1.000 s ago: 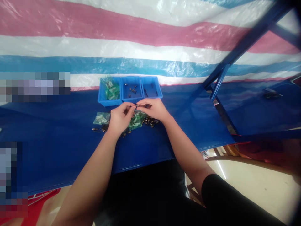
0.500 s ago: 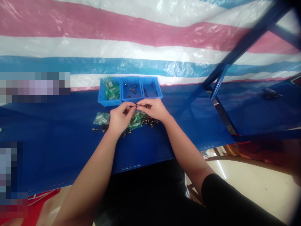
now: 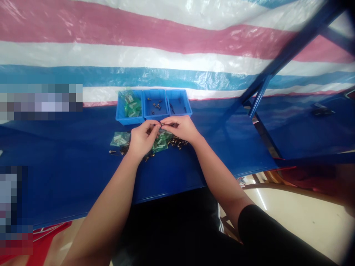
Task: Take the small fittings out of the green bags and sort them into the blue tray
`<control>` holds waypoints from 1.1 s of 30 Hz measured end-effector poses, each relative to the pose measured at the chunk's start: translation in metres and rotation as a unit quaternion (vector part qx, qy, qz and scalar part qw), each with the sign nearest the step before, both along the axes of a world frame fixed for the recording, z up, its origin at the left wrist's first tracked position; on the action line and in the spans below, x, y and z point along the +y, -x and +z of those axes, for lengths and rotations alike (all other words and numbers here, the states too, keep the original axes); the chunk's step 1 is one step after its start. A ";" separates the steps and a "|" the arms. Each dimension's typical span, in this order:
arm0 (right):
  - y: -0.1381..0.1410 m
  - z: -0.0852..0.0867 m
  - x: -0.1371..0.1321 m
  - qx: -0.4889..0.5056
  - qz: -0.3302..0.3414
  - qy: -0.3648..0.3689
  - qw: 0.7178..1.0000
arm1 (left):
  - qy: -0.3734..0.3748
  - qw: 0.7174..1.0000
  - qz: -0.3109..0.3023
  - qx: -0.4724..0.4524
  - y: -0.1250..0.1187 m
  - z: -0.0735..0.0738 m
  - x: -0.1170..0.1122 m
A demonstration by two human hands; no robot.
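Note:
My left hand (image 3: 142, 138) and my right hand (image 3: 181, 129) meet fingertip to fingertip above the table. Between them they pinch a small metal part (image 3: 162, 125), mostly covered by the fingers and too small to identify. Below the hands lies a green plastic bag (image 3: 161, 143) of pale, short pieces. Dark and brass-coloured screws (image 3: 179, 142) are heaped under my right hand, and more lie partly hidden by my left wrist. Left of that wrist rest another clear greenish packet (image 3: 120, 139) and a single loose screw (image 3: 112, 152).
Just beyond the hands stand three blue bins: the left bin (image 3: 129, 121) holds green packets, the middle bin (image 3: 155, 116) several screws, the right bin (image 3: 181, 113) a few dark thin pieces. A blue metal post (image 3: 288, 48) slants up from the blue table (image 3: 69, 166) at right.
Both hands keep nearly the same place and pinch, with only slight finger movement. The bins and loose parts stay put.

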State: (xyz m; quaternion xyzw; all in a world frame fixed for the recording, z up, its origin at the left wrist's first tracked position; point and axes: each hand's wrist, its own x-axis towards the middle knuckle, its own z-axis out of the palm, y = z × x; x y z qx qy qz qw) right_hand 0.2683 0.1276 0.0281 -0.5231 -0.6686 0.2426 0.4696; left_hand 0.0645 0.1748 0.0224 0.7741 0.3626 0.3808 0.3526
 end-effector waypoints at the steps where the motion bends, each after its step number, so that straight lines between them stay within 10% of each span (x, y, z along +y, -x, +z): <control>1: 0.000 0.001 0.000 -0.002 0.000 0.000 1.000 | -0.001 1.000 0.001 0.001 0.000 0.000 0.000; 33: 0.001 0.002 0.000 0.033 0.022 -0.008 0.999 | -0.016 1.000 -0.004 0.022 0.001 0.001 0.000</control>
